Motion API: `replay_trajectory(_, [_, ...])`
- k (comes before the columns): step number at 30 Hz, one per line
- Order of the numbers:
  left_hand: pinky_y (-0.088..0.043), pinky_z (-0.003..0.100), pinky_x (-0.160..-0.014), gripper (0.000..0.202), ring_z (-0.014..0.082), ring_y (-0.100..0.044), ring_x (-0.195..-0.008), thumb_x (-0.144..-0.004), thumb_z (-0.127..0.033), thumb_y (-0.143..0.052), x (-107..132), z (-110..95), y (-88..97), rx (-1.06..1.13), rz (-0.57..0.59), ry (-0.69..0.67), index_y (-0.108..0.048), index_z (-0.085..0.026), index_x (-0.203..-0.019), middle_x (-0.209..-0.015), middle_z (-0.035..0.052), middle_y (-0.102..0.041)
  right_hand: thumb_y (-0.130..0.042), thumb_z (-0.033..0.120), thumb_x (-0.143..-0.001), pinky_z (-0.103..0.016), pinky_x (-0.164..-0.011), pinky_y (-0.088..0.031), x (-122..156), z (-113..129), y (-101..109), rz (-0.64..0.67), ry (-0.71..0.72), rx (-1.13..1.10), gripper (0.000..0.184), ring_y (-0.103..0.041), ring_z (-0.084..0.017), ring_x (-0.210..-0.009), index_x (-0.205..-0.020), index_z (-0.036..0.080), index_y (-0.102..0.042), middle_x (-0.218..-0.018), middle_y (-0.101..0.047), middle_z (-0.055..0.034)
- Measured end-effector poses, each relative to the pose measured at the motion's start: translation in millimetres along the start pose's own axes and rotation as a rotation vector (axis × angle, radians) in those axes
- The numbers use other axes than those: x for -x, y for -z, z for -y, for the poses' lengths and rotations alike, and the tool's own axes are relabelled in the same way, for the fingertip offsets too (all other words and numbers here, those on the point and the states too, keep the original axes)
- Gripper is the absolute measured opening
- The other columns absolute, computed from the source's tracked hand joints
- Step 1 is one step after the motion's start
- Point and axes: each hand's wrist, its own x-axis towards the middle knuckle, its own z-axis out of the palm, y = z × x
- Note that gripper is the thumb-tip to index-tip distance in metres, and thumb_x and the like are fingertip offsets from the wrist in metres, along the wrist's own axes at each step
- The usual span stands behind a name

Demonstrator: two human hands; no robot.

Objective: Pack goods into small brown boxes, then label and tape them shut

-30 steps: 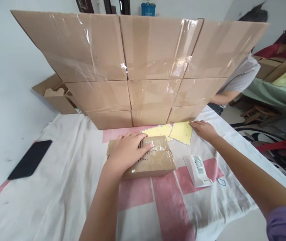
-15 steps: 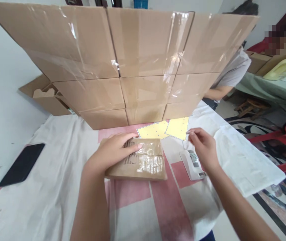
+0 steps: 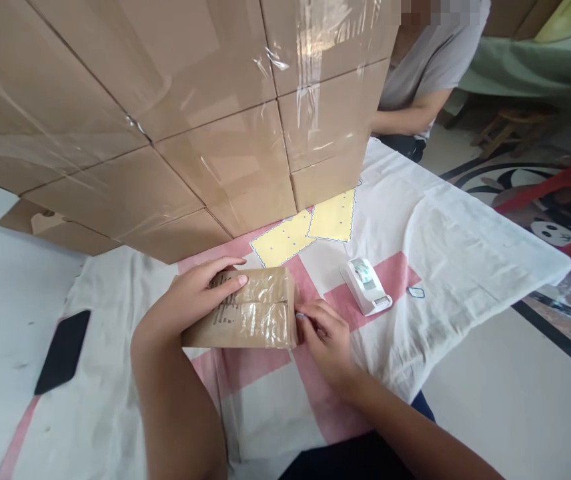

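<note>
A small brown cardboard box (image 3: 260, 313) with glossy clear tape over its top lies on the cloth in front of me. My left hand (image 3: 205, 293) grips it from the left, thumb on the top face and fingers over the far edge. At the box's right end, my right hand (image 3: 326, 340) has thumb and forefinger pinched against the side, on what looks like a small piece of clear tape, hardly visible. A white tape dispenser (image 3: 365, 287) stands to the right of that hand. Two yellow dotted sheets (image 3: 333, 217) lie overlapping beyond the box.
A tall wall of taped cardboard boxes (image 3: 225, 160) rises at the back. A black phone (image 3: 63, 351) lies at the left on the white and pink cloth (image 3: 260, 413). Another person's arm (image 3: 405, 121) shows behind the boxes. A red chair (image 3: 545, 187) stands at right.
My right hand has moved from beside the tape dispenser leftward to the box's right end. The left hand stays on the box. The view has tilted down and turned.
</note>
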Motion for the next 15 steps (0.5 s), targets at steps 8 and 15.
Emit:
replay_trajectory(8, [-0.043,0.043,-0.11,0.048,0.0294,-0.056,-0.129,-0.089,-0.069,-0.054,2,-4,0.6,-0.011,0.016,0.076,-0.063,-0.044,-0.129,-0.142,-0.0083,-0.061,-0.058,0.015,-0.094,-0.031,-0.059,-0.057,-5,-1,0,-0.084,-0.036,0.102,0.021,-0.067,-0.017,-0.069,-0.101,0.026,-0.074,-0.085,-0.073,-0.0032])
replay_trajectory(15, [-0.043,0.044,-0.108,0.042,0.0299,-0.058,-0.125,-0.09,-0.066,-0.052,1,-3,-0.9,-0.055,0.026,0.046,-0.068,-0.04,-0.119,-0.134,-0.0059,-0.066,-0.046,0.008,-0.094,-0.031,-0.068,-0.06,8,-2,2,0.227,0.133,0.045,0.052,-0.066,-0.018,-0.082,-0.139,0.03,-0.061,-0.098,-0.065,-0.0062])
